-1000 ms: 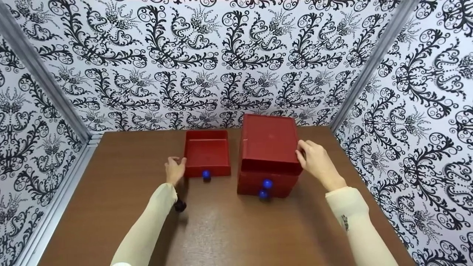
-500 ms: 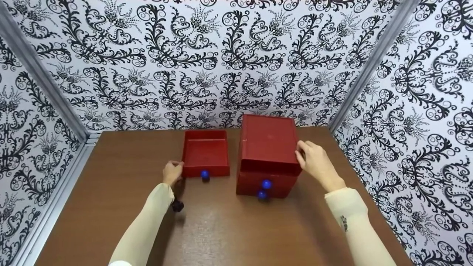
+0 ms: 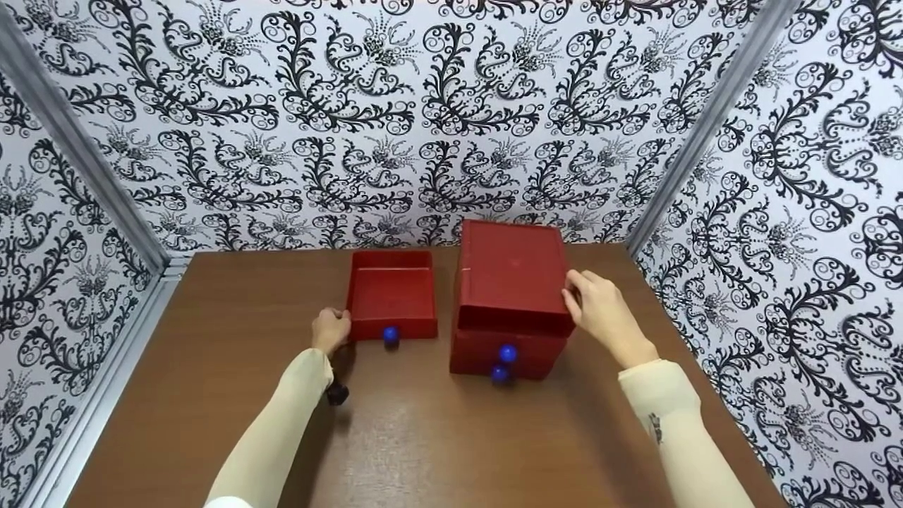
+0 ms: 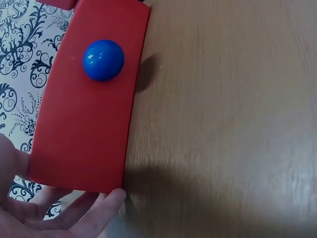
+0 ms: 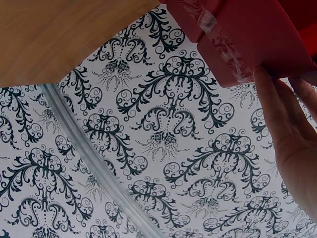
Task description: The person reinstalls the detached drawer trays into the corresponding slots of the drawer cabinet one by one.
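Note:
In the head view, a shallow red drawer [image 3: 392,293] with a blue ball knob [image 3: 391,334] lies flat on the table. My left hand [image 3: 331,330] grips its left end near the front corner; in the left wrist view the thumb sits at the upper edge and the fingers [image 4: 99,210] curl around the end. To the right stands a red drawer box [image 3: 513,268] with an opening below its top and two blue knobs [image 3: 508,353] lower down. My right hand [image 3: 601,314] holds the box's right side near the front, its fingers [image 5: 270,99] against the wall.
Under everything is a brown wooden table [image 3: 423,437]. White wallpaper [image 3: 381,127] with black scrolls covers the walls behind and beside it, with grey metal posts [image 3: 667,162] at the corners. A strip of clear tape [image 5: 223,42] runs along the box's side.
My left hand, loosely spread beside the drawer a second ago, has closed its fingers on the drawer's left end. The right hand stays at the box, and both red pieces keep their places.

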